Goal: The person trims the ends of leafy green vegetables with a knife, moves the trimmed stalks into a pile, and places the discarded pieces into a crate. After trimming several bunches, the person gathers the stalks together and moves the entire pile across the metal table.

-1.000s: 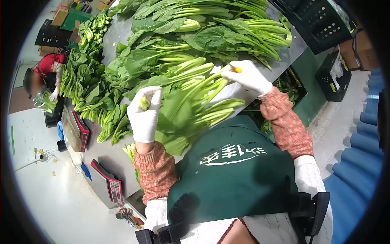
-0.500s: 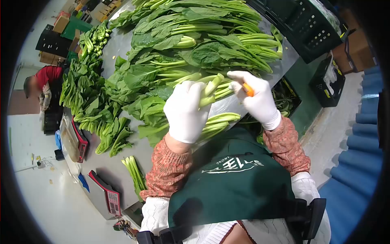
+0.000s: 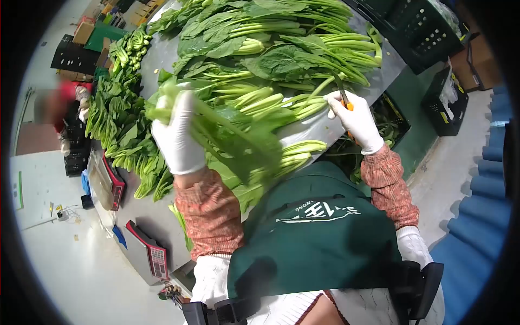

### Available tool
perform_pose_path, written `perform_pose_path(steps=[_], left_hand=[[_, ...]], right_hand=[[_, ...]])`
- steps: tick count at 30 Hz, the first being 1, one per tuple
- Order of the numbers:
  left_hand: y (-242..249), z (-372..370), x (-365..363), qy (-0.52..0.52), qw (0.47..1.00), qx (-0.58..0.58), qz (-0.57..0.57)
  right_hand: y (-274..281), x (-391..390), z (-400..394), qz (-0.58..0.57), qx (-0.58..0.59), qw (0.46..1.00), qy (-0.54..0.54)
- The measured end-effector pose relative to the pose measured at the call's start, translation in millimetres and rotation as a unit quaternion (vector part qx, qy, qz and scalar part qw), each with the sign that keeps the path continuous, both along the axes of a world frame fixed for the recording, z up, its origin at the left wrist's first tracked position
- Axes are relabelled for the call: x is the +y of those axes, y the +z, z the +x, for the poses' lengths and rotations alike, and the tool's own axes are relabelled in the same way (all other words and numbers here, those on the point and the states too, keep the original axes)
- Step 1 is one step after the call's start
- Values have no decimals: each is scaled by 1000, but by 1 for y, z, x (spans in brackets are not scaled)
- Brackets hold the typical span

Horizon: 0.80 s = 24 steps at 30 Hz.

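Partly blurred, the leafy bunch point(image 3: 238, 138) clenched in the left hand point(image 3: 176, 135) is lifted over the counter point(image 3: 146, 208), hiding greens beneath. Right hand point(image 3: 355, 119) grips an orange-handled knife point(image 3: 343, 97), its blade hard to make out against the piled greens point(image 3: 271, 49). Scales point(image 3: 149, 252) stand at the counter's left.

- Site type: produce packing or sorting facility.
- Long metal worktable point(image 3: 162, 208) carries bulk piles of leafy greens point(image 3: 271, 49).
- Electronic weighing scales point(image 3: 146, 249) sit along the table edge.
- Black plastic crates point(image 3: 417, 32) and cardboard boxes point(image 3: 81, 32) stand on a concrete floor point(image 3: 65, 260).
- A second worker point(image 3: 67, 108) handles greens nearby.
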<state>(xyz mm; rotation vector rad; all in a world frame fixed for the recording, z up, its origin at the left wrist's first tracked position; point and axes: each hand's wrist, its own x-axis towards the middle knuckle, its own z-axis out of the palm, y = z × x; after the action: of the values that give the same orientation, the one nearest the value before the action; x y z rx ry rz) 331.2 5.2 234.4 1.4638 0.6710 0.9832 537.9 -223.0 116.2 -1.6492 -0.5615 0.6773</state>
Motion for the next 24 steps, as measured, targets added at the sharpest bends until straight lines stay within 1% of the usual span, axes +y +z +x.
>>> perform_pose_path(steps=[1,2,3,4,6,9,10,11,14,17,18,20,22,23,24], left_hand=[[0,-8,14,40,992,-82,-87],[-1,-18,27,78,968,-163,-171],[-4,-32,43,54,950,-220,-213],[-11,-43,59,46,936,-257,-237],[-18,-58,70,5,917,-281,-284],[-36,-58,74,79,918,-267,-281],[-37,-57,70,73,926,-246,-277],[-39,-57,71,77,924,-242,-285],[-44,-58,72,73,923,-230,-299],[-50,-61,78,67,919,-231,-313],[-53,-62,80,66,917,-233,-318],[-55,-57,77,81,919,-233,-307],[-50,-41,57,81,929,-220,-286],[-44,-24,42,112,938,-186,-272],[-37,-7,23,100,953,-155,-241]], right_hand=[[-6,0,-2,3,4,1000,10],[-10,0,-5,7,9,1000,21],[-4,-1,-8,-36,6,998,41],[0,2,-12,-38,15,998,51],[7,4,-16,-45,32,996,67],[29,14,-16,-19,62,997,43],[34,17,-15,-11,68,997,33],[35,19,-12,38,50,997,39],[49,22,-8,24,62,996,60],[44,22,-14,37,61,995,77],[48,21,-14,-23,89,992,90],[28,24,-20,57,53,990,118],[37,32,-32,61,-61,984,154],[48,38,-41,72,-144,974,156],[58,44,-47,61,-222,959,166]])
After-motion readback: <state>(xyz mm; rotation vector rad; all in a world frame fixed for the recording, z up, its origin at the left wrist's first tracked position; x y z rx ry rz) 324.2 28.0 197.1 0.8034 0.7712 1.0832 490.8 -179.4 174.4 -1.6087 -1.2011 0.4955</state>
